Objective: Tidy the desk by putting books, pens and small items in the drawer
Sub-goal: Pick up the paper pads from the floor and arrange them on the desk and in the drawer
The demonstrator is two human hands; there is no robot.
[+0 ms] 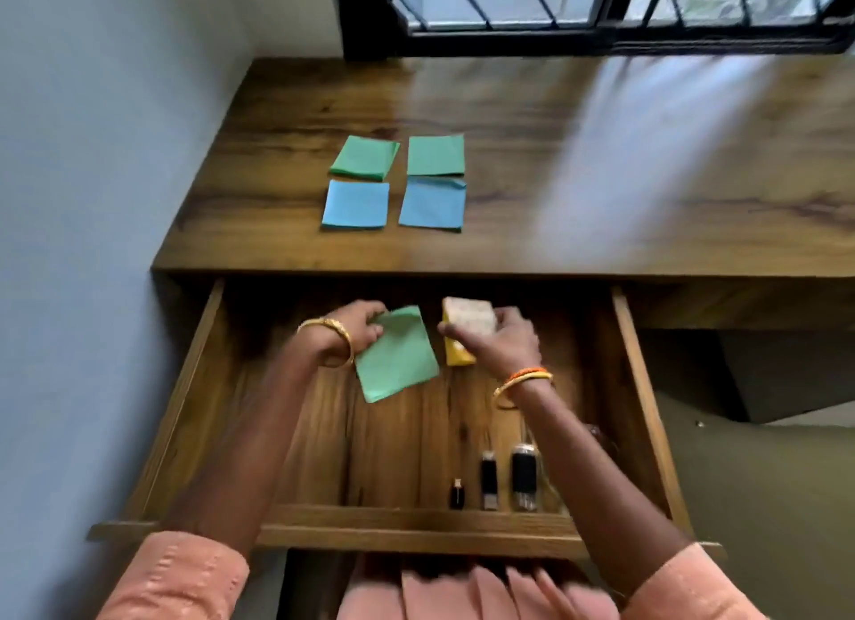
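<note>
Drawer (185,388) holds both hands' unlabelled items: green pad (398,355), yellow block (458,355).

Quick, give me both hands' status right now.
Left hand: closed on the green paper pad.
Right hand: closed on the yellow block.

Daylight from the barred window (615,4), pale glare across the desk (624,156), soft motion blur, wide-angle bending at edges

Glossy wood desk (509,110); matt wooden drawer (398,439); matt paper pads (356,204).
</note>
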